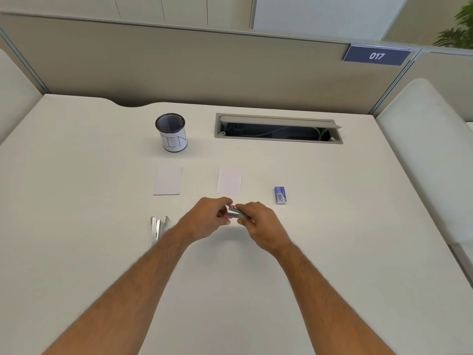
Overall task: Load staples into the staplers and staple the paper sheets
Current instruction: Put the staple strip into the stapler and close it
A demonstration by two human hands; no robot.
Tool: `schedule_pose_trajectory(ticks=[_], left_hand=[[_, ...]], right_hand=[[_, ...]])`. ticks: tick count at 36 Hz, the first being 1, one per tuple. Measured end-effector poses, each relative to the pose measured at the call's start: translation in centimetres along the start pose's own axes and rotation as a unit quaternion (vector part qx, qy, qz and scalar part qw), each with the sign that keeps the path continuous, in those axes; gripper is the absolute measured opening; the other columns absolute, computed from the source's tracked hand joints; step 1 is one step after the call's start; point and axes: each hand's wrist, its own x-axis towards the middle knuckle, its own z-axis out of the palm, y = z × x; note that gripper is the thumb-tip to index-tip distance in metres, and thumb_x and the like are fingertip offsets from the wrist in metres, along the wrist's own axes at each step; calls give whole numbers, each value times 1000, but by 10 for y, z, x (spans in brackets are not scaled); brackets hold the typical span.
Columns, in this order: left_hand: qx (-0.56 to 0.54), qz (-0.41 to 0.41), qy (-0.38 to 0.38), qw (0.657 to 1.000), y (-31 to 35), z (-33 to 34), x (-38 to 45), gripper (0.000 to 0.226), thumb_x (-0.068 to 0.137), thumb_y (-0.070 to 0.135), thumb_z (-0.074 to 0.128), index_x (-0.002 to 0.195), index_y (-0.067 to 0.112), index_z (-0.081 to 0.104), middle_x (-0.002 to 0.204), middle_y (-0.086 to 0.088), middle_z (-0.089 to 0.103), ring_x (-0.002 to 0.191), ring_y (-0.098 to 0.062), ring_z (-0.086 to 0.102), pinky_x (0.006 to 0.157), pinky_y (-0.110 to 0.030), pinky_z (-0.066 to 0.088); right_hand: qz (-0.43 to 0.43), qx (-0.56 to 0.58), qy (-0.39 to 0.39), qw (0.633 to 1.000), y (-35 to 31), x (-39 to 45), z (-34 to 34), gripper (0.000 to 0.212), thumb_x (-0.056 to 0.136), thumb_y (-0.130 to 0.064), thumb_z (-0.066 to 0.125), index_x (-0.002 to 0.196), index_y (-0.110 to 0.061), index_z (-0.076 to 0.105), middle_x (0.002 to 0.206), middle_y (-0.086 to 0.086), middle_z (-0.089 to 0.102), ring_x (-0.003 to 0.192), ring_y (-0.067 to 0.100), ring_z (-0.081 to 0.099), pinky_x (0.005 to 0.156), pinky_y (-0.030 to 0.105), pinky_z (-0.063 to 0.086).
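Observation:
A small red stapler (234,212) with a grey metal magazine is held just above the white desk, in the middle. My left hand (204,219) grips its red end from the left. My right hand (258,224) pinches the grey metal part from the right. Most of the stapler is hidden by my fingers. Two small stacks of white paper sheets lie beyond my hands, one on the left (167,180) and one in the middle (229,180). A blue staple box (280,195) lies to the right. A silver metal stapler (157,226) lies opened out by my left forearm.
A black mesh pen cup (172,131) with a white label stands at the back left. An open grey cable hatch (279,129) is set into the desk at the back. Beige partition walls close off the far side of the desk.

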Motion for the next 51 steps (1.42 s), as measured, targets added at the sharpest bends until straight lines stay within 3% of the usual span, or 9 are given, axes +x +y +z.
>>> schedule_pose_trajectory(ticks=[12, 19, 21, 24, 30, 34, 43, 46, 51], left_hand=[[21, -6, 31, 999, -4, 12, 0, 3, 96, 14, 65, 99, 15, 66, 83, 0, 73, 81, -25, 67, 78, -45, 58], [7, 11, 31, 999, -7, 13, 2, 42, 95, 12, 69, 136, 15, 58, 96, 5, 74, 88, -20, 66, 81, -31, 54], [3, 12, 31, 999, -8, 13, 2, 49, 94, 12, 70, 141, 17, 55, 93, 7, 71, 88, -18, 66, 82, -29, 53], [2, 3, 37, 999, -9, 13, 3, 55, 93, 8, 69, 145, 18, 51, 94, 8, 70, 88, -16, 67, 82, -26, 53], [26, -43, 76, 996, -16, 10, 1, 47, 95, 2, 56, 140, 16, 56, 101, -1, 69, 87, -21, 66, 77, -33, 57], [47, -55, 103, 992, -22, 8, -2, 41, 96, 4, 54, 135, 13, 61, 96, 3, 69, 86, -20, 65, 79, -32, 56], [47, -66, 124, 989, -30, 5, -9, 39, 92, 2, 53, 127, 12, 67, 94, 5, 69, 83, -17, 62, 77, -26, 50], [48, -68, 126, 988, -32, 3, -9, 37, 93, 3, 54, 127, 11, 67, 97, 2, 71, 84, -18, 63, 79, -29, 52], [49, -71, 135, 987, -31, 0, -5, 34, 95, 5, 52, 126, 10, 67, 106, -6, 75, 95, -25, 68, 86, -37, 56]], right_hand=[[-3, -23, 6, 1000, -2, -1, -1, 37, 100, -11, 61, 136, -11, 65, 126, 2, 72, 116, 23, 58, 98, 29, 43], [14, 0, 9, 1000, -1, -3, 1, 34, 97, -17, 66, 130, -11, 66, 111, 3, 65, 97, 21, 61, 87, 30, 49], [32, -6, 9, 999, -2, -4, 3, 29, 96, -21, 66, 123, -11, 68, 105, 1, 60, 88, 18, 58, 79, 27, 47], [72, -43, 4, 996, -6, -5, 9, 22, 94, -27, 65, 105, -8, 69, 95, 3, 56, 81, 22, 56, 72, 34, 48], [174, -90, 40, 980, -21, -4, 30, 22, 94, -31, 57, 98, -10, 61, 89, 0, 50, 77, 21, 48, 66, 30, 36], [221, -76, 30, 972, -28, 2, 43, 25, 95, -29, 55, 108, -8, 61, 103, 8, 64, 82, 24, 54, 69, 29, 37], [266, -78, 9, 961, -31, 9, 60, 27, 98, -27, 53, 115, -7, 58, 110, 11, 68, 99, 29, 67, 73, 29, 43], [279, -64, 14, 958, -31, 9, 60, 29, 97, -30, 55, 115, -7, 58, 111, 11, 68, 100, 31, 67, 78, 31, 48], [301, -33, 19, 953, -27, 9, 58, 35, 92, -39, 63, 111, -10, 59, 107, 9, 68, 97, 30, 66, 71, 29, 45]])
